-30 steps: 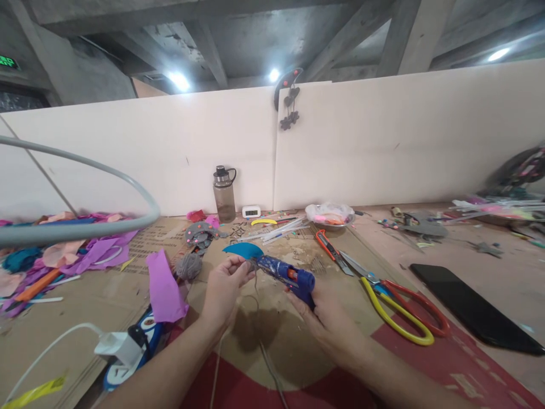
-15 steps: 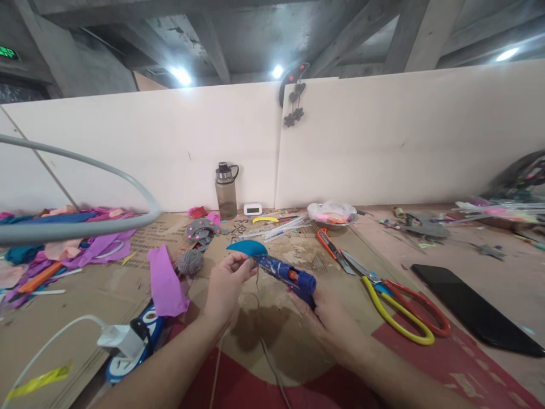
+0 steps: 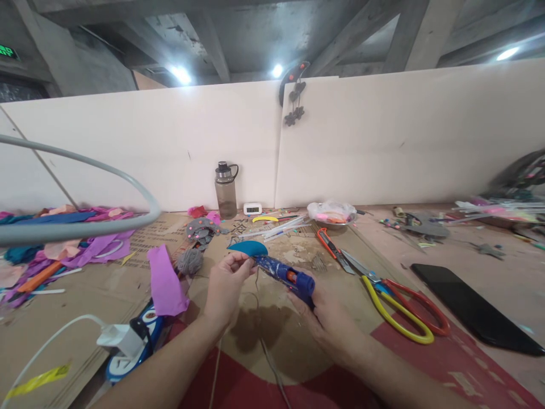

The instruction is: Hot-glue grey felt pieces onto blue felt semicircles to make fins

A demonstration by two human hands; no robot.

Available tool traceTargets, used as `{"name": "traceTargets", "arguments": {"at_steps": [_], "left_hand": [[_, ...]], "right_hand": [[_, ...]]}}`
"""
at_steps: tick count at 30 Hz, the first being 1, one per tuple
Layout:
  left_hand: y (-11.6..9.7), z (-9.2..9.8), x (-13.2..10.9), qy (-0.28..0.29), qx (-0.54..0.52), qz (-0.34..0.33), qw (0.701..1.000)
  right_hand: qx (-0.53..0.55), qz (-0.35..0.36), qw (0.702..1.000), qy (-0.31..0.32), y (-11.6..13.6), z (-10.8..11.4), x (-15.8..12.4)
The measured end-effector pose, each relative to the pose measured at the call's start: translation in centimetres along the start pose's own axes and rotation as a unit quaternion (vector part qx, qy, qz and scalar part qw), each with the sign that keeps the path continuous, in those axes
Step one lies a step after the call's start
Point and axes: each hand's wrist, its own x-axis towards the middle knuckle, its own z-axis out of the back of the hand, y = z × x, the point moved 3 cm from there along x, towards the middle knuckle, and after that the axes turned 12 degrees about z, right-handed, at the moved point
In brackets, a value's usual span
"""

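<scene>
My right hand [image 3: 326, 312] is wrapped round the handle of a blue hot glue gun [image 3: 279, 269], whose nozzle points left and a little up. An orange part shows through the opening in its body. The nozzle end meets a curved teal piece [image 3: 247, 247] that looks like felt. Pinched between thumb and fingers, that piece is held at its lower edge by my left hand [image 3: 227, 284]. A thin string hangs below the fingers, and a grey cord [image 3: 272, 363] runs down toward me. Whether glue is coming out cannot be seen.
Large scissors [image 3: 395, 301], a utility knife [image 3: 334, 250] and a black phone [image 3: 472, 307] lie to the right. On the left are a power strip [image 3: 121, 363], a purple fabric piece [image 3: 166, 281] and grey yarn [image 3: 189, 262]. A bottle [image 3: 225, 193] stands behind; a grey tube [image 3: 85, 230] arches at left.
Almost nothing differs. The glue gun and my right hand have shifted very slightly left, while the teal piece stays nearly in place.
</scene>
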Motion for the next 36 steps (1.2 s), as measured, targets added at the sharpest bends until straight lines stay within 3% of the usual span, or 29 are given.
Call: {"name": "traceTargets", "arguments": {"at_steps": [36], "left_hand": [[-0.03,0.21,0.02,-0.003,-0.016,0.003,1.0]], "right_hand": [[-0.037,0.022,0.999,-0.021,0.26,0.21,0.11]]}}
